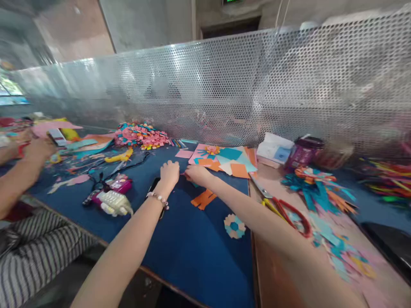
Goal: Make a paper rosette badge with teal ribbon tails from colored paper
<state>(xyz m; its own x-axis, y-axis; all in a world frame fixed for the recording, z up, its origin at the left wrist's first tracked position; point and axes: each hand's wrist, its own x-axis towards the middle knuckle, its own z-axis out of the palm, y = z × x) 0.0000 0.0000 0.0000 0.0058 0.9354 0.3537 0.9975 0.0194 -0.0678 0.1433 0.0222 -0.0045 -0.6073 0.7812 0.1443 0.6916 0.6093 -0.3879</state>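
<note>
The right hand (196, 174) has its fingers drawn together, pinching a small pink bit (182, 173) at the tips, above the blue table (199, 252). The left hand (169, 173), just beside it, is curled with the knuckles up; what its fingertips hold, if anything, I cannot tell. A beaded bracelet (157, 197) rings the left wrist, and a dark phone (154, 185) lies partly under that forearm.

Near the right forearm lie a slit orange strip (203, 199) and, closer to the table's front edge, a flat paper flower (234, 226). Beyond the hands, orange squares (239, 170) overlap pink and teal sheets, topped by a small fringed flower (212, 149).

Right of these are red-handled scissors (305, 226), a white-and-blue packet (274, 147) and a purple jar (304, 152); any print on packet or jar is too blurred to read. A teal-and-orange bundle (316, 188) lies in front of the jar.

To the left are a yellow glue gun (119, 156), a heap of paper flowers (139, 136) and a co-worker's hand (40, 147). A green lit sign (230, 1), cut off by the top edge, is illegible.
</note>
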